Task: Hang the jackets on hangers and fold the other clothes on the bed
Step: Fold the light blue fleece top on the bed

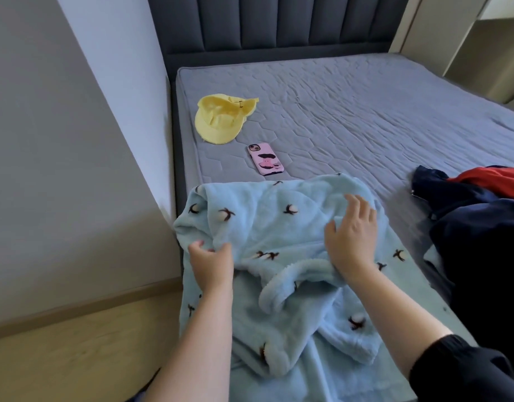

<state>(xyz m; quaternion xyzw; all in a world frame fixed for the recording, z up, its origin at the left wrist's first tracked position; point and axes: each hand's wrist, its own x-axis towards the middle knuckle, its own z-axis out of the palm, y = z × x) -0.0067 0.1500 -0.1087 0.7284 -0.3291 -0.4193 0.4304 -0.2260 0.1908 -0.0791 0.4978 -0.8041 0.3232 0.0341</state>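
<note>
**Open mattress far and right, clutter near and left**

The mattress [366, 111] offers open passage across its far and right stretch, up to the headboard [279, 21]. At far left lie a yellow cap [221, 120] and, nearer, a phone [265, 159], set apart. The blue fleece garment [264, 221] covers the near middle. A dark clothes pile [482, 227] blocks the near right. The wall [75, 169] closes the left side.

The light blue robe [281, 227] is looking like thick, fluffy fleece. The bed [366, 111] is showing a matt quilted grey cover, its headboard [279, 21] wearing dark padded cloth. The phone [265, 158] case is gleaming smooth; the yellow cap [221, 120] is looking like soft matt cotton.
</note>
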